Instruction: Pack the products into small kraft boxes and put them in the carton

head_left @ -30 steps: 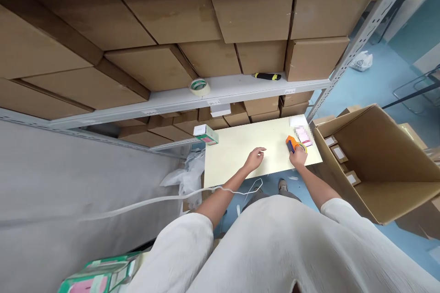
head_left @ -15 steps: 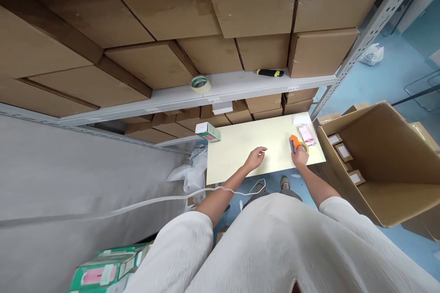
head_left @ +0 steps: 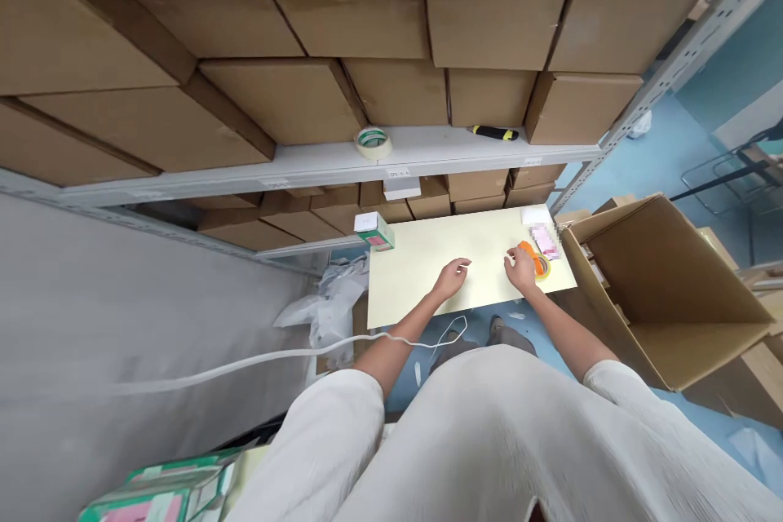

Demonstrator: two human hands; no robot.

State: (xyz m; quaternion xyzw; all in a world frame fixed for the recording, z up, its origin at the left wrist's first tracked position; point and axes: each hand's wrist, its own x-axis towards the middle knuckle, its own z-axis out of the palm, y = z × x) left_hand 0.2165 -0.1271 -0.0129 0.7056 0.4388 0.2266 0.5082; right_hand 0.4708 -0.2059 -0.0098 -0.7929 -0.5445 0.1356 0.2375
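My left hand (head_left: 451,278) hovers over the middle of the cream tabletop (head_left: 404,285), fingers apart and slightly curled, holding nothing. My right hand (head_left: 519,269) is just left of an orange tape dispenser (head_left: 529,251) with a yellow tape roll (head_left: 542,265); its fingers are apart with nothing between them. Behind the dispenser lies a pink and white packet (head_left: 544,241), partly blurred, with a white item (head_left: 534,214) at the table's back right corner. A green and white small box (head_left: 375,232) stands at the back left corner.
Shelves with brown cartons (head_left: 367,0) rise behind the table; a tape roll (head_left: 373,143) and a black-yellow cutter (head_left: 494,133) lie on the shelf edge. A large open carton (head_left: 691,261) stands right. A white cable (head_left: 263,356) crosses from the left above my left forearm.
My right hand has let go of the orange tape dispenser and moved left of it. My left hand stays over the table. The camera view has shifted slightly.
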